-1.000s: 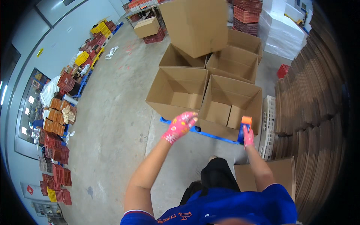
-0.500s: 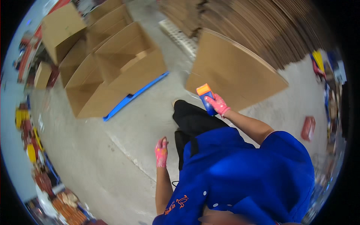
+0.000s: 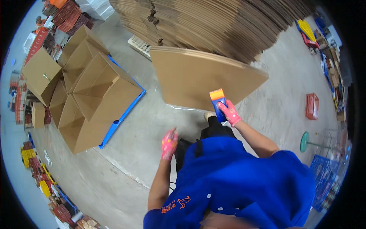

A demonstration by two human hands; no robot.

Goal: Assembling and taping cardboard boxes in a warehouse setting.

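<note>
My right hand (image 3: 230, 113), in a pink patterned glove, grips a blue hand-held tool with an orange head (image 3: 217, 102) that looks like a tape dispenser. The tool is upright in front of a flat brown cardboard sheet (image 3: 202, 78), or several together, leaning against a tall stack. My left hand (image 3: 169, 144), also in a pink glove, hangs near my leg with its fingers loosely bent and slightly apart, and nothing shows in it. To the left, several open cardboard boxes (image 3: 103, 114) stand close together, with a blue edge of some base (image 3: 122, 120) showing beneath.
A high stack of flattened cartons (image 3: 213, 26) fills the far side, with a white slotted pallet (image 3: 139, 46) at its foot. Red crates (image 3: 312, 106) and a green round-based stand (image 3: 304, 141) are on the right. Goods in yellow and red crates (image 3: 34, 164) line the left edge.
My view has turned and moved closer to the leaning cardboard; the boxes now appear farther left. The blue and orange tool stays in my right hand.
</note>
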